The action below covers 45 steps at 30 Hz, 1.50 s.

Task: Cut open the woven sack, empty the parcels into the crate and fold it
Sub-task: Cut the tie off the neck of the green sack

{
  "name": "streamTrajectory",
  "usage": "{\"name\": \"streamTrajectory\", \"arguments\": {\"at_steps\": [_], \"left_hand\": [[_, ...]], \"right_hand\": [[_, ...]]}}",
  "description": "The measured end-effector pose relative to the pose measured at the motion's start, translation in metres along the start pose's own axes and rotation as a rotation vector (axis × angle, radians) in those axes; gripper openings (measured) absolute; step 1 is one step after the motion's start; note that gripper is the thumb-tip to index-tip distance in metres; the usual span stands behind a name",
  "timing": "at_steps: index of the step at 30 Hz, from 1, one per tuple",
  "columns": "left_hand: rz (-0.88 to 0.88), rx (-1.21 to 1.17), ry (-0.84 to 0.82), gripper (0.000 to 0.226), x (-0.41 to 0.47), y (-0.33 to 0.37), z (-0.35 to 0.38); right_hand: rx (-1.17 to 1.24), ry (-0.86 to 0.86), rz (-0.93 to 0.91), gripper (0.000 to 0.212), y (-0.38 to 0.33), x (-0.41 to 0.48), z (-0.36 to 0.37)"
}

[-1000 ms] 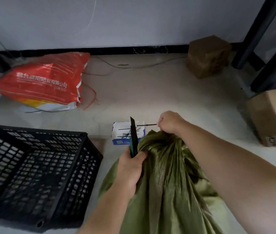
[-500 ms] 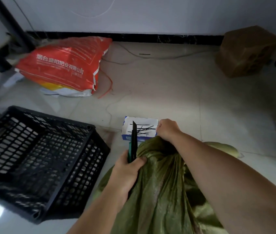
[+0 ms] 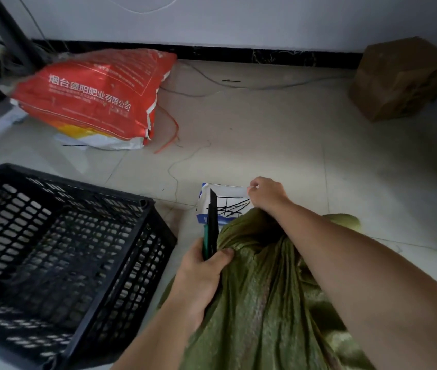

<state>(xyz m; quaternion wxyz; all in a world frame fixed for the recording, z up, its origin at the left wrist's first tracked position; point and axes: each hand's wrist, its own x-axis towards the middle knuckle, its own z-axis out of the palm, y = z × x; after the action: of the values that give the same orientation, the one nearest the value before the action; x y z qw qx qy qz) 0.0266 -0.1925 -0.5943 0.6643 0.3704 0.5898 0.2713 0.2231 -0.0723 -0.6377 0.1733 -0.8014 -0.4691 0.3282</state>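
Left hand (image 3: 201, 273) clenched on knife (image 3: 211, 225), blade up. Right hand (image 3: 266, 194) pinched above small box (image 3: 204, 206); contents indiscernible. Green sack (image 3: 262, 303) on floor beside black crate (image 3: 59, 260).

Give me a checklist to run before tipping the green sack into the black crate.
1. Sack mouth open: cannot tell; the top looks bunched under the right hand.
2. Knife put away: not ok; the left hand holds it, blade out and pointing up.
3. Right hand free: not ok; it pinches something small above the small box of black ties.
4. Crate ready: ok; it stands upright beside the sack, and nothing shows inside.
5. Floor between sack and crate: ok.
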Motion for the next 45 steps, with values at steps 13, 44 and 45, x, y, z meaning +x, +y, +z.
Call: {"name": "streamTrajectory", "arguments": {"at_steps": [13, 44, 45], "left_hand": [[0.11, 0.085, 0.033, 0.024, -0.02, 0.018, 0.01], [0.363, 0.124, -0.16, 0.04, -0.111, 0.043, 0.021], [0.372, 0.126, -0.172, 0.038, -0.113, 0.045, 0.022]], "right_hand": [[-0.036, -0.243, -0.135, 0.036, -0.003, -0.137, -0.104], [1.141, -0.078, 0.192, 0.039, -0.01, -0.228, -0.052], [1.154, -0.057, 0.205, 0.04, -0.01, -0.23, -0.054]]}}
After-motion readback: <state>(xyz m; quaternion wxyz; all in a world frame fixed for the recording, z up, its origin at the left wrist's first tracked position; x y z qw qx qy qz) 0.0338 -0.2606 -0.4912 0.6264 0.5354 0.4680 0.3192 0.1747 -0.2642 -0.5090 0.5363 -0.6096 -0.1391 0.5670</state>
